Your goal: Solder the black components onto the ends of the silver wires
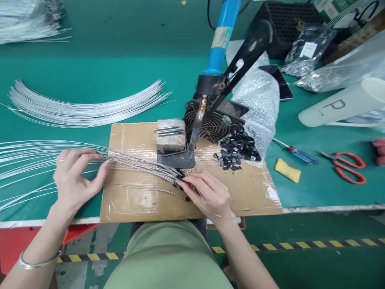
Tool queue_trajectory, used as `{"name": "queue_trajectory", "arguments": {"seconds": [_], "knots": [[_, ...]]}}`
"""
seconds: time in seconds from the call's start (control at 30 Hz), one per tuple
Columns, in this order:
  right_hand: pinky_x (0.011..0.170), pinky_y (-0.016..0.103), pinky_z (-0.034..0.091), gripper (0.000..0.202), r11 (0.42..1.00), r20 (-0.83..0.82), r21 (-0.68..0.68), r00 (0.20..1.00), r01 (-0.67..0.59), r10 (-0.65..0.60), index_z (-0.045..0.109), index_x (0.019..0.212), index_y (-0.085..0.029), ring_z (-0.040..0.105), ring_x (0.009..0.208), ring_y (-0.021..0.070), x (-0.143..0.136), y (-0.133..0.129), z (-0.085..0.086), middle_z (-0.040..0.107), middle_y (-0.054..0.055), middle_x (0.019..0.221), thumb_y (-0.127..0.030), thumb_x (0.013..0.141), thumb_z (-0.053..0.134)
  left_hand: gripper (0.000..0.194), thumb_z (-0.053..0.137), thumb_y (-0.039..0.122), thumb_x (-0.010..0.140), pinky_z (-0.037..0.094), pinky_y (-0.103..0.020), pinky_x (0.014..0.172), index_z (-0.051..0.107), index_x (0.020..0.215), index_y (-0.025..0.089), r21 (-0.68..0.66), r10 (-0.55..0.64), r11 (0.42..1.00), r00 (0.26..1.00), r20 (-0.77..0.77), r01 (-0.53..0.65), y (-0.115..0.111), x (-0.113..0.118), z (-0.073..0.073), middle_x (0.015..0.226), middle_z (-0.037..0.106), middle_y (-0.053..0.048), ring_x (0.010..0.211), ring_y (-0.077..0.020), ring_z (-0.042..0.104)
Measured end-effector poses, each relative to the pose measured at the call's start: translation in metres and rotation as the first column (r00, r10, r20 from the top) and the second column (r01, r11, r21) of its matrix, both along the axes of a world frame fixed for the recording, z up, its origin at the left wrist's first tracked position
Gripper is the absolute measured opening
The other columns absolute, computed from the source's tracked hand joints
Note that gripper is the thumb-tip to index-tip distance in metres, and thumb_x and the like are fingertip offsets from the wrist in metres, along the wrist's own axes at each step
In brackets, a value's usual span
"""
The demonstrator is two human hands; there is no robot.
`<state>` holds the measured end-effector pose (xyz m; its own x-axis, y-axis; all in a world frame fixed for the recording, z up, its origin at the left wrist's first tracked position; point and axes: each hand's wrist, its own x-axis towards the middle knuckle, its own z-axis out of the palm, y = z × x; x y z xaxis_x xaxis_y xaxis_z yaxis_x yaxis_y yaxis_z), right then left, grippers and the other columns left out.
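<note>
A bundle of thin white wires (141, 163) with black tips runs from the left edge onto the brown cardboard (132, 204). My left hand (78, 172) lies over the wires at the left, its thumb and fingers curved with a gap between them; what it holds cannot be made out. Fingers pinched together, my right hand (209, 192) is at the black-tipped ends of the bundle. One separate wire (150, 188) with a black tip lies below. Above the cardboard stands a blue-handled soldering iron (222, 36), beside a block (171, 138) with thin rods on it.
Small black pieces (237, 150) are piled right of the fan (207, 120). A second wire bundle (90, 108) lies behind. To the right are a yellow sponge (288, 170), a screwdriver (300, 154), red-handled scissors (349, 166) and a white cup (339, 104).
</note>
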<state>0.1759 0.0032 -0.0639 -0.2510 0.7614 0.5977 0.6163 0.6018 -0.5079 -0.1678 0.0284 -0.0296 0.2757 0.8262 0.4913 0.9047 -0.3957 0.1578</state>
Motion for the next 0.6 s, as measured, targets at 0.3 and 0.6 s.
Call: {"name": "queue_trajectory", "arguments": {"seconds": [0.3,0.6], "knots": [[0.064,0.031,0.061,0.017,0.984,-0.032,-0.163,0.997,-0.068,0.064,0.070,0.104,-0.021,0.073,0.070,0.0197,0.028,-0.027,0.011,0.077,0.007,0.083,-0.020,0.090,0.081,0.063,0.076,0.041,0.093,0.051,-0.059,0.106,0.053,0.147,0.017,-0.209,-0.326,0.925,0.945,-0.002,0.318,-0.005,0.061,-0.005,0.145,0.060,-0.025,0.130,-0.0434,0.061],[0.068,0.029,0.060,0.013,0.992,-0.002,-0.126,1.000,0.000,0.000,0.073,0.101,-0.022,0.073,0.071,0.0175,0.007,-0.025,-0.004,0.079,0.005,0.082,-0.010,0.097,0.070,0.022,0.069,0.025,0.101,0.057,-0.041,0.088,0.072,0.122,0.022,-0.178,-0.322,0.927,0.944,0.071,0.329,0.011,0.071,-0.019,0.111,0.071,-0.011,0.100,-0.0256,0.068]]}}
